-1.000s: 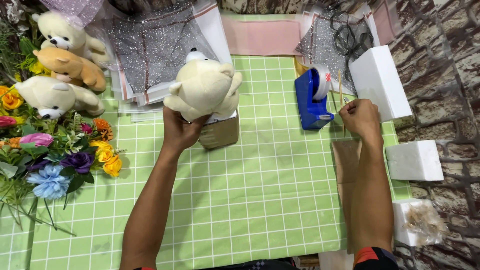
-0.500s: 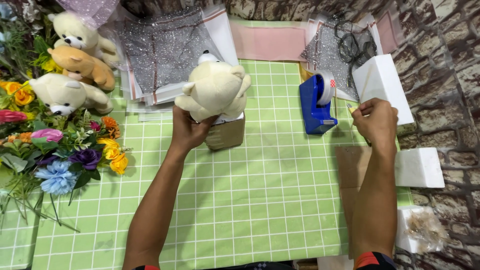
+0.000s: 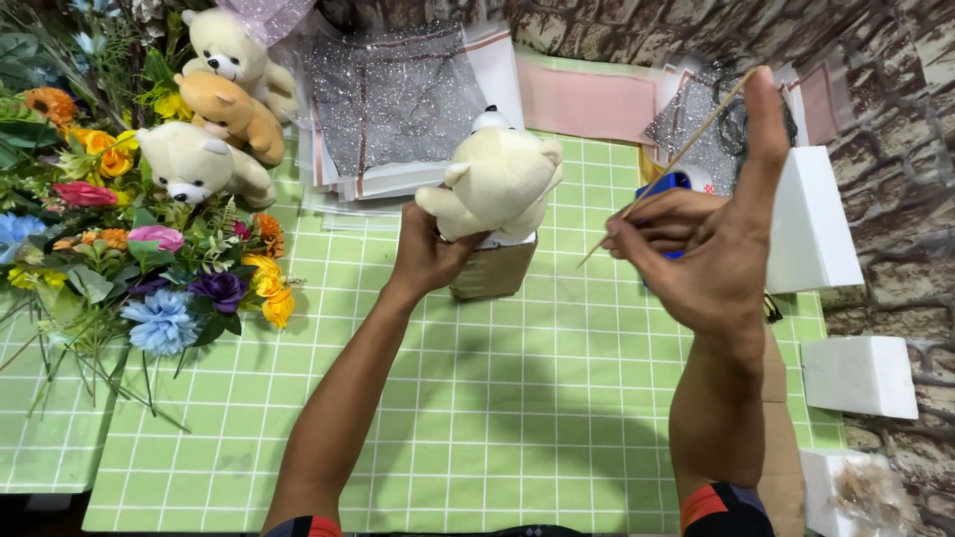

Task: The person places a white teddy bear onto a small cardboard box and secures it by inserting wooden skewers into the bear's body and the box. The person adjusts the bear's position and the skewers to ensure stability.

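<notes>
My left hand [image 3: 426,257] grips a cream teddy bear [image 3: 497,181] from below, holding it against the top of a small brown box [image 3: 492,270] on the green grid mat [image 3: 448,418]. My right hand [image 3: 711,254] is raised above the mat, right of the bear. It pinches a thin wooden stick [image 3: 667,169] between thumb and fingers, with the index finger pointing up. The stick slants up to the right. A blue tape dispenser [image 3: 668,185] is mostly hidden behind this hand.
Several artificial flowers [image 3: 129,259] and three more teddy bears [image 3: 214,109] lie at the left. Glittery grey wrapping sheets [image 3: 393,94] and pink paper [image 3: 582,99] sit at the back. White foam blocks [image 3: 811,219] stand along the right by a brick wall [image 3: 895,119].
My right hand has lifted from the mat by the blue dispenser and now holds a wooden stick up in the air. The left hand keeps the bear on the box.
</notes>
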